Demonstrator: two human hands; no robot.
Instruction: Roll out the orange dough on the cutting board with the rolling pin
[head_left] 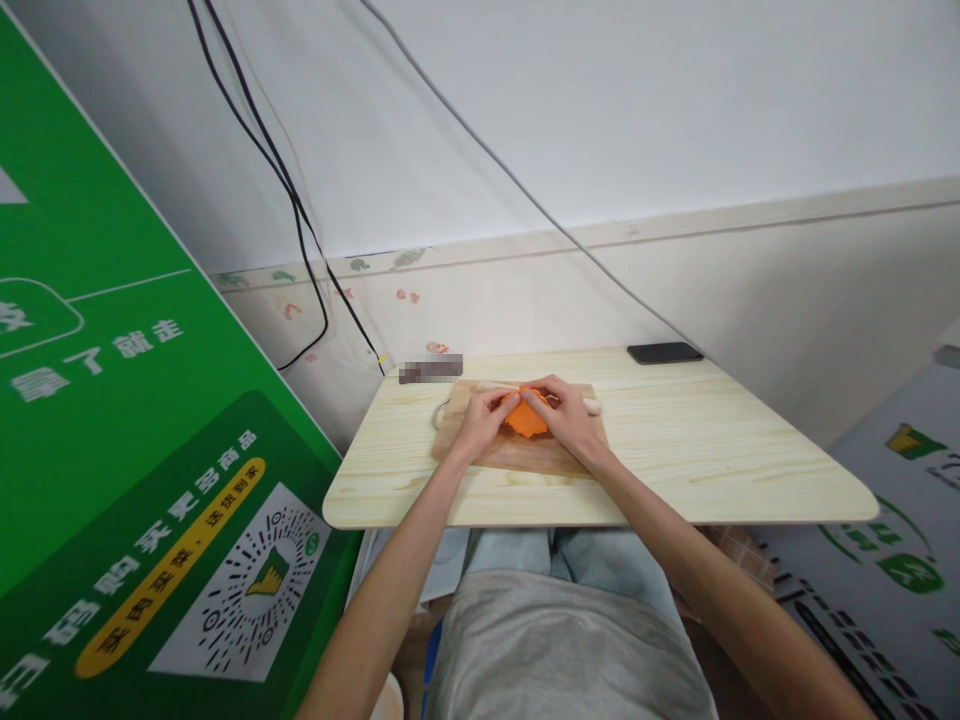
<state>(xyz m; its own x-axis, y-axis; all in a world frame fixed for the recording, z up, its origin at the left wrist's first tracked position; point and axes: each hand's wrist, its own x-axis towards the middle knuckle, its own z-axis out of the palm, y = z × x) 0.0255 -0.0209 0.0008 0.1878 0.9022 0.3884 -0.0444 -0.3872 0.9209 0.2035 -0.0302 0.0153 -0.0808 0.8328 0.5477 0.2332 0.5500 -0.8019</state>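
My left hand point(484, 418) and my right hand point(562, 415) are close together over a wooden cutting board point(525, 457). Between them is a soft-looking, flat orange piece point(527, 420) with an uneven edge, like dough or clay. Thumbs and fingers of both hands pinch its upper part from either side. Behind the hands lies a pale stick, perhaps a rolling pin point(592, 407), mostly covered by my fingers. A metal ring handle point(439, 412) sticks out at the board's left side.
The board rests on a light wooden table point(690, 440) against a wall. A black phone point(664, 353) lies at the back right, and a blurred dark item point(431, 369) at the back left. A green printed panel point(187, 420) stands left; cables point(289, 180) hang along the wall.
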